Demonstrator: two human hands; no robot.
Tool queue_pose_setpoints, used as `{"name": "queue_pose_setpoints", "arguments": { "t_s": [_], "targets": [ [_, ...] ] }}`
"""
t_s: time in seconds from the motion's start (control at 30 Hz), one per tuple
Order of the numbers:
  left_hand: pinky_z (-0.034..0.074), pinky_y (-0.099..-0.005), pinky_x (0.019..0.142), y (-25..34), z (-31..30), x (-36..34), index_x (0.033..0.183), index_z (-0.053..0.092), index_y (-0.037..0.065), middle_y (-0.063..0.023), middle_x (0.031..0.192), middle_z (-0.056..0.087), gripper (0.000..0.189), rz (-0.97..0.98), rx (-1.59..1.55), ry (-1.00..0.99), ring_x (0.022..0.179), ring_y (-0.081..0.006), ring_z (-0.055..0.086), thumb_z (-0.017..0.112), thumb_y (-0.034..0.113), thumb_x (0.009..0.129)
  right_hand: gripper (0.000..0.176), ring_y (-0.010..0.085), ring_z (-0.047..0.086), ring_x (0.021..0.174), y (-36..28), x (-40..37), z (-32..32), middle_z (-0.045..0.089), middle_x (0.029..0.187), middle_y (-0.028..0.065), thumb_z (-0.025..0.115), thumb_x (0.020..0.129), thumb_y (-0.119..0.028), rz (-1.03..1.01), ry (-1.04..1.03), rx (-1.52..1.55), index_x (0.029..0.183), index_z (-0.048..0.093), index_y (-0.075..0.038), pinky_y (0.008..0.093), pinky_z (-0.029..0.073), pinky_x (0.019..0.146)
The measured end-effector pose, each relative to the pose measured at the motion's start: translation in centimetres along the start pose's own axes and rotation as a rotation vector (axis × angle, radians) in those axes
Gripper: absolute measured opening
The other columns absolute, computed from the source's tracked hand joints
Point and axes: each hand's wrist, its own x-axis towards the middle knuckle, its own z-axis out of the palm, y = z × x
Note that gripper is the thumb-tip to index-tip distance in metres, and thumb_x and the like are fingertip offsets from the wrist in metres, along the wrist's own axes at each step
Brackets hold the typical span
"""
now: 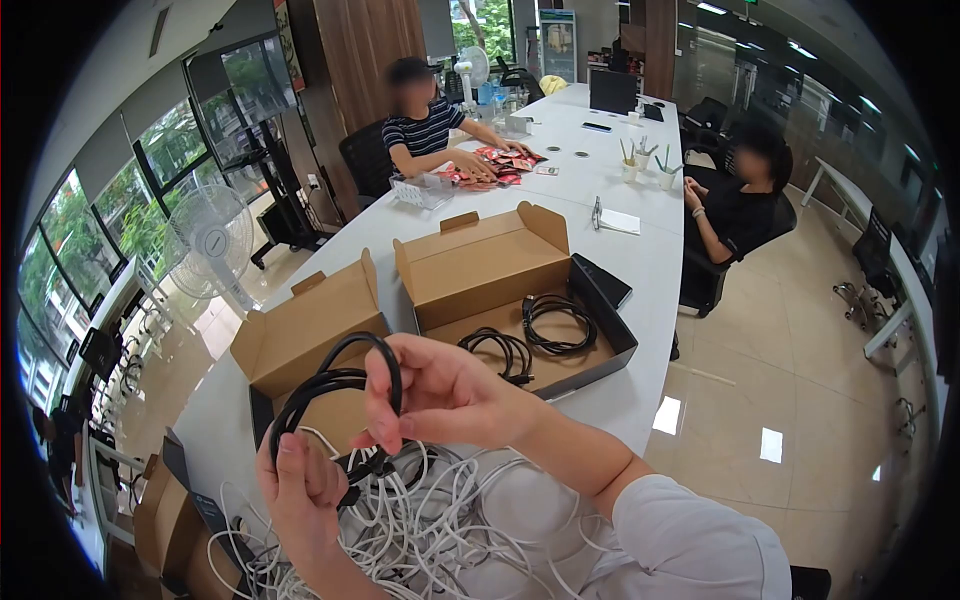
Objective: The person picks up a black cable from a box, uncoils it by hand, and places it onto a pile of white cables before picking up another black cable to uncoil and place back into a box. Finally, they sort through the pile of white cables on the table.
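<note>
A looped black cable (pixel 325 382) is held up in front of me between both hands. My left hand (pixel 305 490) grips the lower left of the coil, with its thumb pressed on the strands. My right hand (pixel 440 390) has its fingers curled around the right side of the loop. Below them lies a tangled heap of white cables (pixel 430 520) with some black ones mixed in. Just beyond my hands stands an open cardboard box (pixel 315 315), its inside partly hidden. To its right, another open box (pixel 480 265) holds two coiled black cables (pixel 560 325).
A third box (pixel 170 510) sits at the lower left. A dark flat object (pixel 602 280) lies behind the right box on the white table (pixel 650 300). One person (pixel 430 125) handles red packets (pixel 500 165) across the table; another person (pixel 745 200) sits at the right.
</note>
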Motion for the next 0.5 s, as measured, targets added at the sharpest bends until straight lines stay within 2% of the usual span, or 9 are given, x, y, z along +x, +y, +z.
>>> {"name": "queue_pose_setpoints", "arguments": {
  "t_s": [0.17,0.27,0.33,0.4,0.47,0.5],
  "targets": [
    [0.015,-0.0224,0.036,0.1,0.6,-0.1,0.083,0.047,0.01,0.0073,0.049,0.021,0.024,-0.003,0.008,0.007,0.037,-0.0033,0.016,0.047,0.027,0.099,0.024,0.012,0.057,0.081,-0.1,0.0,0.3,0.054,0.087,0.0049,0.055,0.088,0.004,0.01,0.031,0.037,0.103,0.039,-0.005,0.0411,0.045,0.098],
    [0.015,-0.0225,0.036,0.4,1.3,-0.1,0.082,0.046,0.01,0.0074,0.05,0.022,0.023,0.0,0.056,0.084,0.038,-0.0033,0.017,0.047,0.026,0.099,0.026,0.0129,0.056,0.079,0.3,0.0,0.1,0.054,0.087,0.0043,0.057,0.087,0.004,0.01,0.048,0.08,0.103,0.039,-0.007,0.0429,0.045,0.098],
    [0.017,-0.0226,0.037,0.3,0.5,0.0,0.099,0.049,0.003,0.0066,0.051,0.027,0.021,0.008,0.01,0.05,0.039,-0.0031,0.02,0.05,0.024,0.098,0.029,0.0137,0.055,0.078,0.3,0.1,0.2,0.052,0.084,0.0027,0.057,0.084,0.006,0.014,0.073,0.114,0.103,0.039,-0.008,0.044,0.045,0.097],
    [0.018,-0.0227,0.037,-0.1,0.4,0.0,0.114,0.049,0.0,0.0058,0.053,0.031,0.028,0.0,0.057,0.089,0.04,-0.0031,0.022,0.051,0.022,0.097,0.032,0.0121,0.056,0.08,0.2,0.3,0.0,0.052,0.085,0.003,0.051,0.082,0.011,0.015,0.033,0.315,0.107,0.04,-0.007,0.0408,0.045,0.099],
    [0.015,-0.0232,0.038,-0.3,1.7,0.4,0.09,0.045,0.007,0.0069,0.051,0.025,0.019,0.038,0.131,0.199,0.04,-0.0032,0.02,0.05,0.023,0.098,0.039,0.0115,0.056,0.08,-0.1,0.1,-0.2,0.051,0.085,0.003,0.046,0.078,0.016,0.032,0.075,0.464,0.109,0.04,-0.006,0.0398,0.046,0.098],
    [0.014,-0.0235,0.038,-0.6,2.0,0.3,0.078,0.044,0.011,0.0075,0.05,0.023,0.025,0.042,0.177,0.254,0.04,-0.0033,0.019,0.049,0.024,0.098,0.038,0.012,0.057,0.081,0.0,0.1,-0.5,0.052,0.086,0.0036,0.046,0.079,0.015,0.031,0.08,0.494,0.11,0.04,-0.006,0.0403,0.048,0.096]
  ]
}}
